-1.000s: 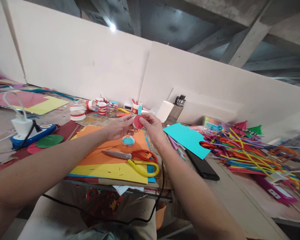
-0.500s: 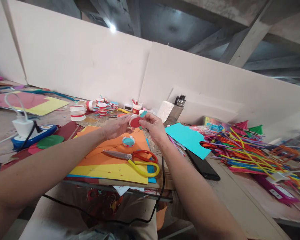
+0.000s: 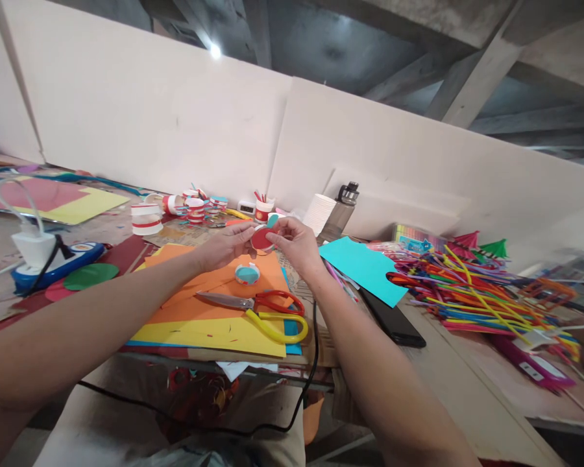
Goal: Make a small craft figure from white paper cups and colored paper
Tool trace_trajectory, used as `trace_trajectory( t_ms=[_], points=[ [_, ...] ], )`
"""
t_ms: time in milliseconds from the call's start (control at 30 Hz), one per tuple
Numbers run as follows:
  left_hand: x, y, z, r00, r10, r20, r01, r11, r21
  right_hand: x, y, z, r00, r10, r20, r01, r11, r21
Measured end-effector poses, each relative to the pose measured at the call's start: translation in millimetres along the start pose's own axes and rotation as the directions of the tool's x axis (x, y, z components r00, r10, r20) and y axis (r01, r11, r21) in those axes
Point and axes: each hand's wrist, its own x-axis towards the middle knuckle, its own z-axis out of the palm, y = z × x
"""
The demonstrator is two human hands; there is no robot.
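Note:
My left hand [image 3: 228, 246] pinches the left edge of a red paper disc [image 3: 261, 239] with a white rim, held up above the orange sheets. From the other side my right hand [image 3: 296, 243] grips it, thumb on its right edge. A teal paper strip [image 3: 272, 221] sticks up at the top of the disc, beside my right fingers. Below lies a small white-rimmed round piece [image 3: 247, 274] with teal inside, on the orange paper [image 3: 185, 285]. Nearer to me are scissors [image 3: 228, 299] with one red and one yellow handle, lying across orange and yellow sheets.
Left stand a blue power strip [image 3: 82, 251] and red-and-white paper cup pieces [image 3: 146, 220]. At the back are stacked white cups [image 3: 320, 214] and a bottle [image 3: 340, 214]. Right are teal paper [image 3: 365, 266], a black phone [image 3: 394, 321] and colourful pipe cleaners [image 3: 467, 292]. A black cable [image 3: 316, 350] hangs over the edge.
The red disc has turned to face me a little more, and the teal strip now stands more upright. Both hands keep their hold. The whole view has shifted slightly.

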Motion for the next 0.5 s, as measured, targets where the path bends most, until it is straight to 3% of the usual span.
trace_trajectory(
  t_ms=[333,500],
  points=[
    [0.3,-2.0,-0.4,0.999,0.039,0.005,-0.039,0.997,0.071,-2.4,-5.5,1.8,1.0,-0.018,0.009,0.018,0.999,-0.032],
    [0.1,-2.2,-1.3,0.999,0.048,0.015,-0.049,0.997,0.056,-3.5,-7.6,2.6,0.999,0.035,0.031,-0.034,0.999,-0.029]
  ],
)
